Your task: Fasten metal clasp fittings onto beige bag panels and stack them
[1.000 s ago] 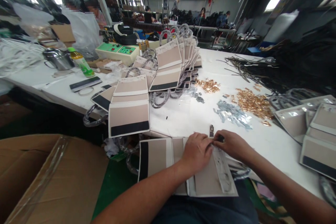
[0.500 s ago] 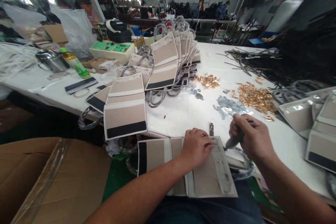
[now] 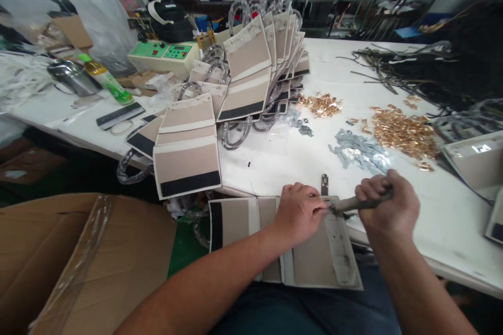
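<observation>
A beige bag panel (image 3: 310, 259) with a black strip lies flat at the table's near edge, partly over my lap. My left hand (image 3: 297, 212) presses its top edge, fingers curled down in a pinch on the white trim. My right hand (image 3: 387, 204) is a fist around a grey-handled tool (image 3: 356, 203). The tool lies level and its tip points left, meeting the panel right by my left fingertips. A small dark metal piece (image 3: 324, 183) lies on the table just beyond the panel.
Stacked beige panels with clear handles (image 3: 251, 70) fill the table's middle. Gold fittings (image 3: 403, 131) and silver plates (image 3: 357, 151) lie at right, black straps (image 3: 412, 68) behind. An open cardboard box (image 3: 74, 267) sits at lower left. A green control unit (image 3: 163, 55), bottle and kettle stand far left.
My right hand left the panel, picked up the grey-handled tool from the right, and brought its tip back to the panel's top edge. My left hand stayed put.
</observation>
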A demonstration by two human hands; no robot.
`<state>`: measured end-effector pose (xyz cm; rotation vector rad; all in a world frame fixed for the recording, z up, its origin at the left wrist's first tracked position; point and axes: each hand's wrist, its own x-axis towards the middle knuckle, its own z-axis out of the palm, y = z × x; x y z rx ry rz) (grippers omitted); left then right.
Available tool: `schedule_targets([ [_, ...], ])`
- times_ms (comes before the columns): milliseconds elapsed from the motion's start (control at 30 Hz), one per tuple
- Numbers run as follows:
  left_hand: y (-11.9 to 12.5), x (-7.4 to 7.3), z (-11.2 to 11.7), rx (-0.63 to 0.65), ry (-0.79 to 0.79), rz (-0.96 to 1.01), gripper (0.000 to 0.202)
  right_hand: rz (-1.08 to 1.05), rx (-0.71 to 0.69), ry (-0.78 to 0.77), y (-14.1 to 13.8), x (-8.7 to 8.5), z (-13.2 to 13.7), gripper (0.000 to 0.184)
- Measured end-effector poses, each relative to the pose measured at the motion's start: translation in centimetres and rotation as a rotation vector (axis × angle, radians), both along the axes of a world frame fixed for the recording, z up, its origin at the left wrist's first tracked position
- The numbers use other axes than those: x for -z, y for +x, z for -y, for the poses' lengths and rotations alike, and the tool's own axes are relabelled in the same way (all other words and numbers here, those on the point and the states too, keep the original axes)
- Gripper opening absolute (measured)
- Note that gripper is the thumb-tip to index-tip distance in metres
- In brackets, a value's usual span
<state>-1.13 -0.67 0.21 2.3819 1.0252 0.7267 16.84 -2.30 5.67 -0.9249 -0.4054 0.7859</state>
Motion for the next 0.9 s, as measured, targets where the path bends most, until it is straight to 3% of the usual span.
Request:
schedule_targets([
  [233,0.0,-0.6,-0.6,0.013,-0.056,-0.005,0.010,0.409,-0.032,0.012,-3.4,-0.4,0.3,0.042],
  [400,-0.2,-2.1,-1.9,0.029,-0.175,-0.123,0.022,0.827,-0.040,-0.080,-4.3,-0.3,1.1,0.041],
  [500,-0.6,-3.4,-2.8,0.016,-0.246,-0.220,0.035,0.956,-0.083,-0.056,-4.7,-0.6,1.3,0.042],
  [700,-0.6,-5.8,-4.0,-0.006,-0.371,-0.465,0.043,0.732,-0.074,-0.085,-4.2,-0.7,1.4,0.043],
  [900,0.8,-6.4,-5.2,0.042,-0.490,-0.532,0.043,0.623,-0.098,-0.074,-3.6,-0.3,1.9,0.042],
])
